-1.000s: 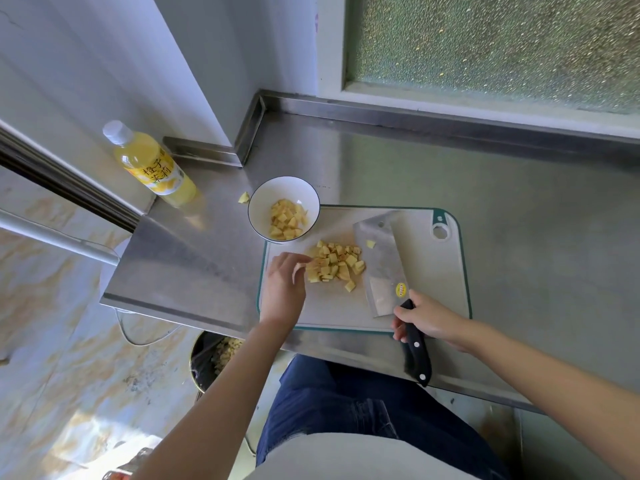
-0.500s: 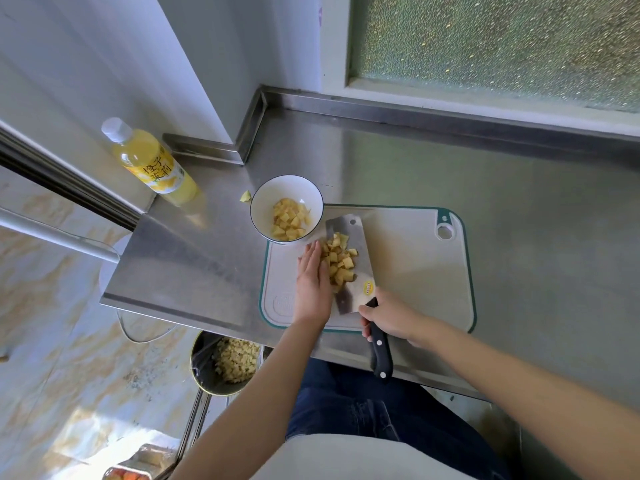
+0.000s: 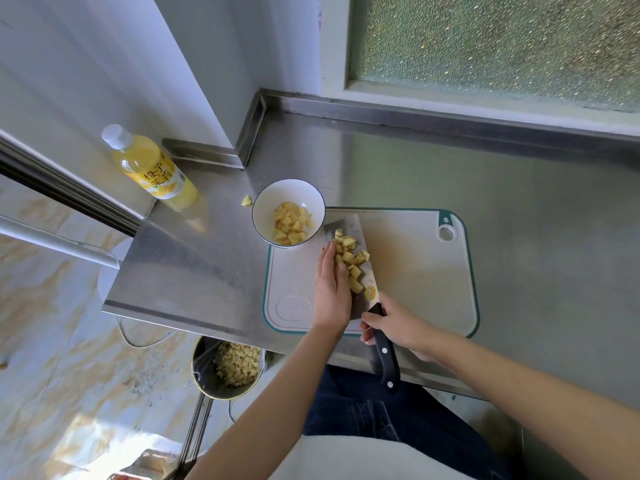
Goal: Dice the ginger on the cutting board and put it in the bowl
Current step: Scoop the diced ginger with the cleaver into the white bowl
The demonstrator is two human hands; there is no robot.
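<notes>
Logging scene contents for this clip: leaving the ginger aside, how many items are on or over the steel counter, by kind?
Bottle: 1
Bowl: 1
Cutting board: 1
Cleaver: 1
Total: 4

pale-yellow ginger dice (image 3: 349, 263): matched in colour by pieces in white round ceramic bowl (image 3: 266, 206), rimmed in a dark line | off-white rectangular plastic cutting board (image 3: 415, 271): edged in teal | steel cleaver (image 3: 362, 304): handle coloured black, dotted with silver rivets, blade marked by yellow sticker | clear plastic bottle (image 3: 152, 168): filled yellow, capped white
</notes>
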